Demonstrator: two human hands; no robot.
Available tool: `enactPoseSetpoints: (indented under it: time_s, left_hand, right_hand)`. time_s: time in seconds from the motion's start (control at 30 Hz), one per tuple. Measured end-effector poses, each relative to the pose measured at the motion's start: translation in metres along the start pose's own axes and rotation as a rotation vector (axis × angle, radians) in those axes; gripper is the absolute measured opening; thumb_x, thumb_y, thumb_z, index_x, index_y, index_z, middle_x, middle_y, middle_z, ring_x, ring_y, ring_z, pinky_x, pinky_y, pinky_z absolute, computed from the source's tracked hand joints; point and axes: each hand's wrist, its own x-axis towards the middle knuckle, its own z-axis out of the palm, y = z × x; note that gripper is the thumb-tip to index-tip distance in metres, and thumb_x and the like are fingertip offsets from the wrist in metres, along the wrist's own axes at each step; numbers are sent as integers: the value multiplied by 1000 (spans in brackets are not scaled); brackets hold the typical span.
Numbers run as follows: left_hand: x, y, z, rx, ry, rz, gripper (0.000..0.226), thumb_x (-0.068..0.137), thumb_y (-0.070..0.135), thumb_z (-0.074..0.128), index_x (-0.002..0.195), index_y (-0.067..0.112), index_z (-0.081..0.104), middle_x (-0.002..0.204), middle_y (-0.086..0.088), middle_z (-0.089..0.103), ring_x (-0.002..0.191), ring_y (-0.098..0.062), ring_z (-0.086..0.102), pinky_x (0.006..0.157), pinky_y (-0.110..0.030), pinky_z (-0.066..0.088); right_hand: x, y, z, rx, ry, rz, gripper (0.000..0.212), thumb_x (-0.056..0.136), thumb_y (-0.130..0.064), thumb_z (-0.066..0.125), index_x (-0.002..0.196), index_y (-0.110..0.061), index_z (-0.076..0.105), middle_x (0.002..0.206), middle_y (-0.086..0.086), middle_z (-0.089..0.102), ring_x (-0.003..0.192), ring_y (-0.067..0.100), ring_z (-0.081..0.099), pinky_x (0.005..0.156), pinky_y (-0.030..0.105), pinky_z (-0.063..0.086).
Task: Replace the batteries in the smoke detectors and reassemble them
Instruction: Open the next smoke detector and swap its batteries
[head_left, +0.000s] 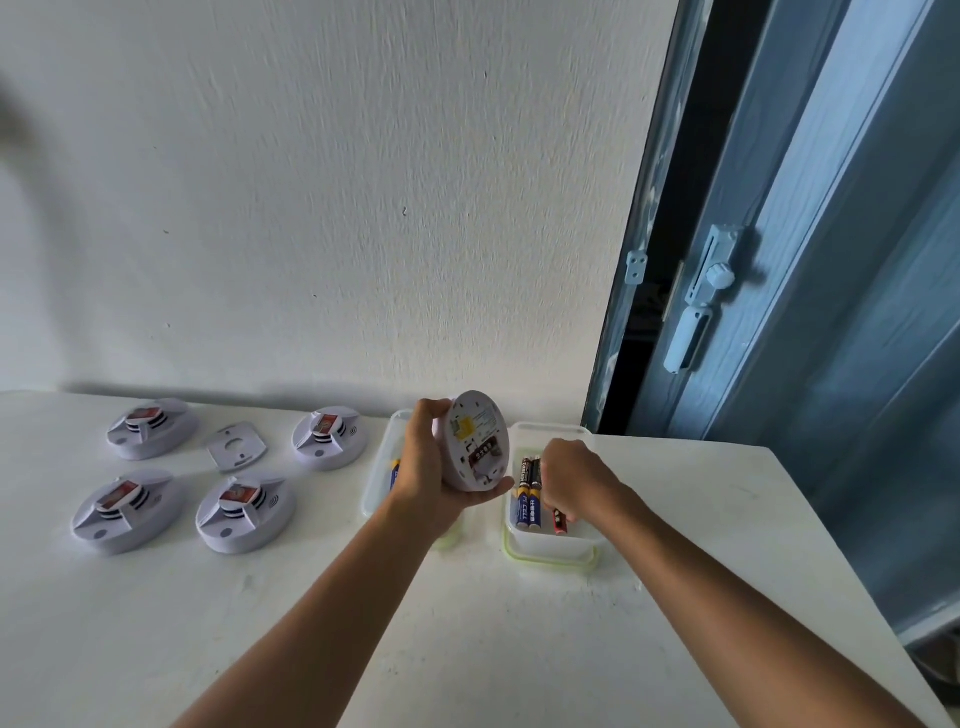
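Observation:
My left hand (428, 467) grips a white round smoke detector (475, 439) tilted on edge above the table, its back with the open battery bay facing me. My right hand (576, 480) reaches into a clear plastic container (550, 553) and pinches a red-tipped battery (559, 521). Two blue and black batteries (527, 493) lie in that container beside my fingers. A second clear container (379, 467) sits behind my left hand, with one battery partly showing in it.
Several white smoke detectors (244, 512) lie face up on the left of the white table (467, 623), with a loose mounting plate (236, 447) among them. A white wall stands behind. A blue door (779, 260) with a latch is at the right.

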Motion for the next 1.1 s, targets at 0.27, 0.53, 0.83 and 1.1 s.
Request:
enactPoseSetpoints:
  time_s: [0.27, 0.53, 0.83, 1.1]
  left_hand:
    - [-2, 0, 0, -23, -7, -36, 35, 88, 40, 47, 99, 15, 69, 110, -19, 61, 103, -36, 57, 79, -53, 52]
    - [-3, 1, 2, -113, -63, -23, 48, 87, 42, 45, 114, 8, 66, 109, -19, 65, 101, -32, 60, 82, -51, 53]
    - [-7, 5, 4, -59, -49, 5, 50, 87, 43, 43, 116, 9, 66, 105, -16, 65, 95, -28, 60, 74, -45, 54]
    - [-6, 5, 7, 61, -45, 27, 43, 84, 41, 43, 92, 9, 70, 85, -12, 71, 71, -22, 70, 73, -38, 52]
  right_hand:
    - [-5, -3, -10, 39, 231, -66, 18, 89, -5, 52, 103, -9, 63, 107, 10, 65, 98, 29, 63, 80, 33, 50]
    - [-18, -18, -17, 658, 281, -417, 19, 73, -18, 82, 89, -16, 71, 104, -6, 63, 95, 5, 61, 81, 21, 51]
    - [-26, -30, -13, 751, 331, -395, 21, 69, -16, 80, 88, -13, 71, 102, -7, 69, 98, 7, 63, 81, 37, 57]
    - [-40, -46, -14, 703, 415, -378, 22, 72, -17, 70, 93, -12, 70, 84, -2, 71, 81, 11, 66, 72, 34, 57]
